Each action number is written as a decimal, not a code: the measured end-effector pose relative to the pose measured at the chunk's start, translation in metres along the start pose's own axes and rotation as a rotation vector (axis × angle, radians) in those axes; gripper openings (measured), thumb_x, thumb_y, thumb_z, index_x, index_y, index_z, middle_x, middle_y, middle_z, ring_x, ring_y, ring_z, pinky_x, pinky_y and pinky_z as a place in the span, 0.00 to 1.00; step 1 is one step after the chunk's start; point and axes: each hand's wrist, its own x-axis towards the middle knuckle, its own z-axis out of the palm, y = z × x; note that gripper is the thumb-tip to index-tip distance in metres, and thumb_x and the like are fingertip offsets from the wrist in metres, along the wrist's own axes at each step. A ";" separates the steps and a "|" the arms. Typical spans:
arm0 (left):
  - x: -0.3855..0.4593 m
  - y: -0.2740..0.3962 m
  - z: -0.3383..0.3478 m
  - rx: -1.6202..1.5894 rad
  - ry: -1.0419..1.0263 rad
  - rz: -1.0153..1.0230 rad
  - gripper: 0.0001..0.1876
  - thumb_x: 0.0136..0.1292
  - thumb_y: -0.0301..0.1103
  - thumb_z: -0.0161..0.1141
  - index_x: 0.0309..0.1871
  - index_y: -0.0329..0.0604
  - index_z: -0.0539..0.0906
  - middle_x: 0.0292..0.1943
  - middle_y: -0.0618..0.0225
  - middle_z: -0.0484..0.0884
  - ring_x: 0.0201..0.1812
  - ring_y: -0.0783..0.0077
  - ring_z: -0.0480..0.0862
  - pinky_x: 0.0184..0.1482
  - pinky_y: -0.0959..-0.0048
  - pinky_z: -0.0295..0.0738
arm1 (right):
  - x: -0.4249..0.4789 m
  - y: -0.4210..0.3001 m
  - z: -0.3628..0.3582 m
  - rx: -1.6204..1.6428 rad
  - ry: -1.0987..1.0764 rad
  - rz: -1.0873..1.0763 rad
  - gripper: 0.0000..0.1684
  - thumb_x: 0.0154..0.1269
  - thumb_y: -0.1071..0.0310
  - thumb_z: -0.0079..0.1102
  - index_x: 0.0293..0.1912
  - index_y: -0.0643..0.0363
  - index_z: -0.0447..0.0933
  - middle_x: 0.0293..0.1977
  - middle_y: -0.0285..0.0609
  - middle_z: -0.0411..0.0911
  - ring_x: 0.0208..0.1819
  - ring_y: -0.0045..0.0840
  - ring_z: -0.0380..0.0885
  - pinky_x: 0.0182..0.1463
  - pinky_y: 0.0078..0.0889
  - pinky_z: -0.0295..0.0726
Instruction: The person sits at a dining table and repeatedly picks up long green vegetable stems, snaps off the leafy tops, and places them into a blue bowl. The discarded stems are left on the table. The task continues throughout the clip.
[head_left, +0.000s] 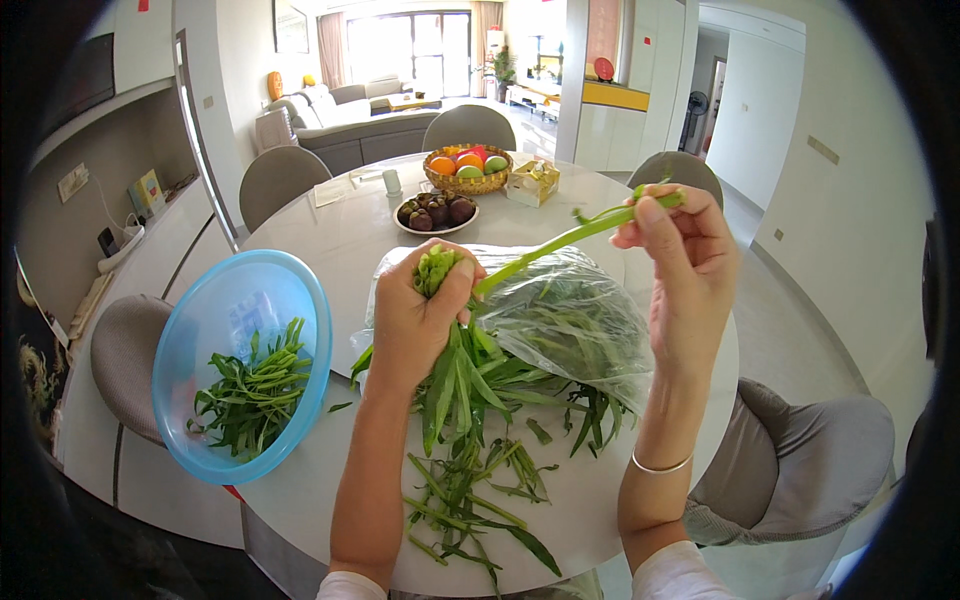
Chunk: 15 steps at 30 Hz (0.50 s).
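A bunch of leafy green stems, likely water spinach (438, 271), is gripped in my left hand (420, 322), cut ends up and leaves hanging down. My right hand (686, 270), raised to the right, pinches the end of a single green stem (559, 244). That stem slants down to the bunch at my left hand. Behind the hands, a clear plastic bag (577, 300) holds more of the greens. Loose stems and leaves (472, 502) lie on the white table below my hands. To the left, a translucent blue basin (319, 352) contains broken stems with leaves (259, 390).
Farther back on the round table (300, 240) are a plate of mangosteens (435, 212), a woven basket of fruit (469, 184), a tissue box (533, 184) and a small pale cup (392, 183). Grey chairs (810, 457) surround the table. A sofa (367, 139) stands beyond.
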 end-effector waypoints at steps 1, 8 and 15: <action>0.001 -0.002 -0.003 0.003 0.021 -0.001 0.09 0.66 0.31 0.53 0.33 0.36 0.78 0.26 0.71 0.78 0.24 0.85 0.74 0.25 0.84 0.68 | 0.001 0.000 -0.003 0.017 0.027 -0.005 0.07 0.61 0.77 0.59 0.40 0.66 0.74 0.31 0.40 0.79 0.29 0.17 0.79 0.38 0.20 0.80; -0.002 0.007 -0.003 -0.134 -0.206 -0.131 0.12 0.67 0.37 0.56 0.41 0.35 0.80 0.24 0.73 0.75 0.25 0.85 0.72 0.28 0.83 0.69 | 0.006 0.002 -0.012 0.134 -0.015 0.154 0.10 0.65 0.74 0.56 0.44 0.69 0.74 0.30 0.41 0.79 0.29 0.17 0.79 0.38 0.19 0.79; -0.008 0.009 0.001 -0.212 -0.332 -0.203 0.10 0.67 0.34 0.55 0.42 0.35 0.79 0.29 0.71 0.79 0.25 0.85 0.71 0.29 0.83 0.70 | 0.006 0.016 -0.009 0.111 -0.066 0.172 0.09 0.66 0.73 0.54 0.45 0.67 0.75 0.37 0.42 0.78 0.31 0.15 0.77 0.40 0.17 0.79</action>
